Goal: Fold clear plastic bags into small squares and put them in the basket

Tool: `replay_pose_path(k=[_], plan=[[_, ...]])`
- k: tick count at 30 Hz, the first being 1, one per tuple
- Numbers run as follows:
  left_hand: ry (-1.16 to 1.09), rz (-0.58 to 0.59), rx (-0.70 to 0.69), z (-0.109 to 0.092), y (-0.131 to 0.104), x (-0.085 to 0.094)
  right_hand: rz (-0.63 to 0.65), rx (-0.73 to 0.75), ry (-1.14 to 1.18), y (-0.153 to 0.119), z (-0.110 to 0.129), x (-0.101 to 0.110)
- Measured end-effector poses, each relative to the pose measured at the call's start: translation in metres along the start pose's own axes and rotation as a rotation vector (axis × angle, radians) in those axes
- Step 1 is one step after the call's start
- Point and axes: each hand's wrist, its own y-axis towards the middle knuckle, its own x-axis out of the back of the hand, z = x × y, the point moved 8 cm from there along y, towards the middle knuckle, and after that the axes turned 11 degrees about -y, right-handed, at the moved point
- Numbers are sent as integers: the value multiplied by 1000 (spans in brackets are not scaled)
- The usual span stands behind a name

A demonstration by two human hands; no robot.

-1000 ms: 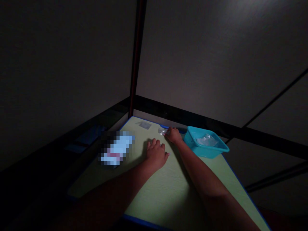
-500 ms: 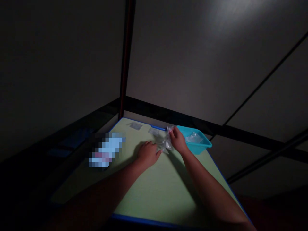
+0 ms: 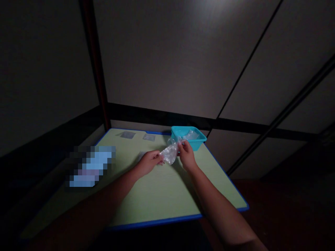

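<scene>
Dim wall (image 3: 162,69) behind a pale green counter (image 3: 157,198). Your left hand (image 3: 148,164) and right hand (image 3: 186,155) have fingers pinched on a clear plastic bag (image 3: 169,154), above the counter near the turquoise bin (image 3: 196,144). Likely light, limp, slippery, tearable; grip opposite edges gently.

Single head-worn view, facing forward and down over table (image 3: 159,195).

Table (image 3: 157,198): pale green, blue-edged; six o'clock. Object (image 3: 98,162), pale blue, pixelated, details obscured; at the table's edge, eight o'clock. Wall (image 3: 162,62): grey, faint glare near one o'clock; twelve o'clock. Band (image 3: 136,112): black, crossing the lower wall. Post (image 3: 94,52): dark, reddish, wall corner; ten o'clock. Floor (image 3: 261,202): dark reddish; four o'clock.
</scene>
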Motion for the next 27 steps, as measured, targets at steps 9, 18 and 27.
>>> replay_pose_path(k=[9, 18, 27], plan=[[-240, -355, -97, -18, 1, 41, -14, 93, 15, 3, 7, 1], [-417, -513, -77, -14, 1, 61, -160, 117, 9, 1, 9, 13], [-525, -383, 10, -9, 3, 37, 71, 680, -735, -35, 67, -18]])
